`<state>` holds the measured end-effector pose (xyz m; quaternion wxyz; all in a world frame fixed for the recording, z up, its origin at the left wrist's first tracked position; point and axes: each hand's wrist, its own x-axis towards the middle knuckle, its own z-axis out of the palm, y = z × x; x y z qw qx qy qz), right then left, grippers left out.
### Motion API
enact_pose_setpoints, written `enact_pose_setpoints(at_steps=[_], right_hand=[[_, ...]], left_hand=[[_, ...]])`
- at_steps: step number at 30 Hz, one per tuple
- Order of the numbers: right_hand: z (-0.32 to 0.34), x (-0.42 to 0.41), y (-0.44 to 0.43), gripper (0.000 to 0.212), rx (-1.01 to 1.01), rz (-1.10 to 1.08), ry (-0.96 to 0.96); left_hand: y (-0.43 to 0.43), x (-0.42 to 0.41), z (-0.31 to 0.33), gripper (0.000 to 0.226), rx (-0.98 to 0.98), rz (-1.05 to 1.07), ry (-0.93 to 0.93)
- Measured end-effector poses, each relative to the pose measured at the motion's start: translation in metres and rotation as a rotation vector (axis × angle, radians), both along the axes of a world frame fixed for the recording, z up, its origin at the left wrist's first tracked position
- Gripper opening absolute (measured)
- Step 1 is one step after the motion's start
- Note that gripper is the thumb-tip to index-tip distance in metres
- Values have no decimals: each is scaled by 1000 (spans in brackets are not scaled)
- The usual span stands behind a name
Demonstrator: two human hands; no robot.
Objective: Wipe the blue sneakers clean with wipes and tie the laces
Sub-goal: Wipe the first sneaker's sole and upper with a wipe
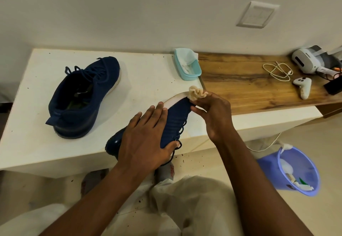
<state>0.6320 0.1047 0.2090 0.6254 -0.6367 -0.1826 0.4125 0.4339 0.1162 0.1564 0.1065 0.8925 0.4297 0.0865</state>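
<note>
While the left hand point(146, 134) presses flat-fingered on the tipped blue sneaker point(175, 122) at the white table's point(148, 73) front edge, heel nearest, the right hand point(214, 113) pinches a crumpled wipe point(196, 94) against its far toe.

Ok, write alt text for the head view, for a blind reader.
A person's left hand presses a blue sneaker on its side on the white table while the right hand holds a crumpled wipe against its white sole. A second sneaker stands to the left, a tub of wipes behind.
</note>
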Motion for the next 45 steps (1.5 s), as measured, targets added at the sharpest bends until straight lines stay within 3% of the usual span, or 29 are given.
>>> enact_pose_setpoints(at_steps=[3,7,15,20,22,26,28,31,33,38,45], right_hand=[[-2,-2,4,21,-41,-45,-187],[-19,-8,1,18,-49,61,-812],[-23,5,13,25,-88,-63,-1038],[-30,-41,14,36,-24,282,-1453],[-30,-32,15,38,-17,257,-1405],[-28,3,14,40,-147,3,-1113],[-28,-12,12,39,-181,88,-1195],[-30,-51,7,34,-46,329,-1453],[-33,-51,11,34,-29,359,-1540],[-28,-10,21,46,-206,80,-1268],[-24,-49,-3,39,-107,368,-1403]], left_hand=[[1,0,0,95,5,0,-19],[0,0,0,95,-4,3,-17],[-2,0,1,95,21,9,-24],[2,1,-2,93,21,37,-81],[2,1,-2,93,15,29,-53],[-1,1,0,95,30,12,-15],[0,2,0,95,27,17,-25],[3,2,1,95,8,45,-62],[2,2,2,94,4,48,-68],[-1,1,0,94,24,18,-17],[7,0,3,92,-22,39,-87]])
